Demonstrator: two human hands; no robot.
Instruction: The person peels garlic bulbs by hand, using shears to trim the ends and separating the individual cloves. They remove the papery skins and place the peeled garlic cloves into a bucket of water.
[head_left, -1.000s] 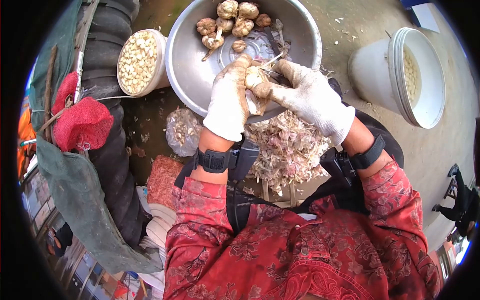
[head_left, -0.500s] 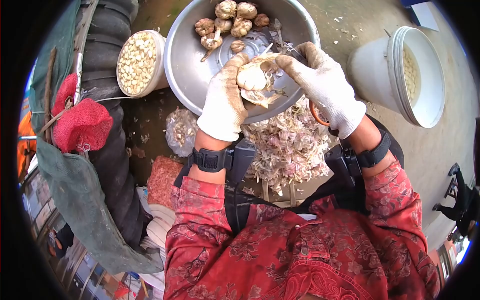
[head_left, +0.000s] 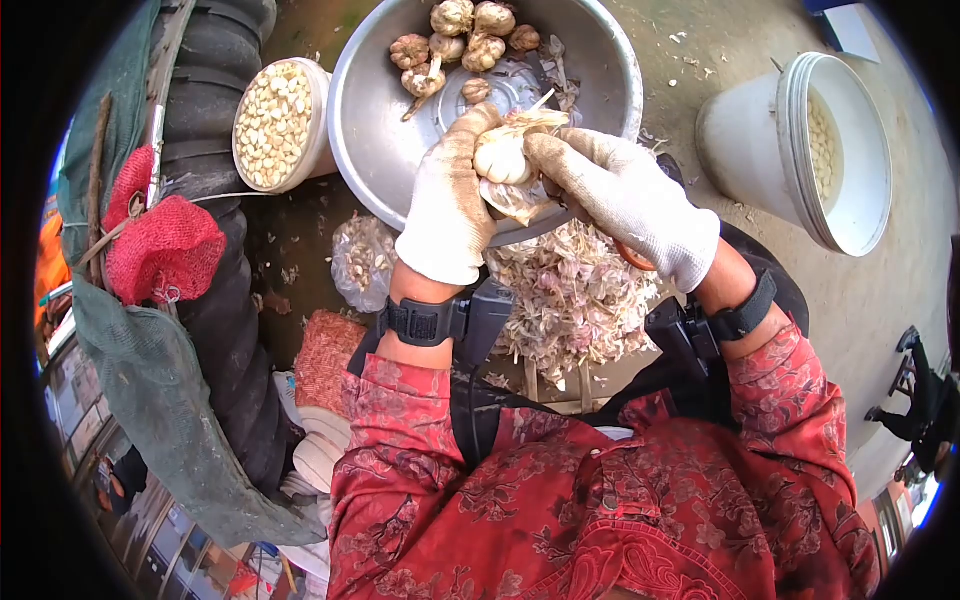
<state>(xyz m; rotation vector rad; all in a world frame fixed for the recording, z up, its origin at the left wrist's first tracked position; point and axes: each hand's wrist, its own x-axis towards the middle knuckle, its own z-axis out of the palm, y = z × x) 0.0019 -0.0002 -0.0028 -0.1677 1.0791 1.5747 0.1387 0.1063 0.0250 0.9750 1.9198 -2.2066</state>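
My left hand (head_left: 447, 205), in a soiled white knit glove, is closed round a partly peeled garlic bulb (head_left: 502, 163) above the metal basin's near side. Loose papery skin hangs below the bulb, and its dry stem points up and right. My right hand (head_left: 628, 190), gloved alike, presses its thumb and fingers against the bulb's right side. Beneath the right palm shows part of an orange loop (head_left: 635, 258); what it belongs to is hidden. Several whole garlic bulbs (head_left: 482, 52) lie at the far side of the basin (head_left: 365, 150).
A tub of peeled cloves (head_left: 275, 125) stands left of the basin. At right, a tilted white bucket (head_left: 750, 145) holds cloves. Garlic skins (head_left: 575, 300) are heaped between my knees. A clear plastic bag (head_left: 362, 265) and red mesh (head_left: 165, 250) are at left.
My right hand has come left and slightly down, from pulling at the skin on the right to pressing against the bulb. The left hand has barely moved.
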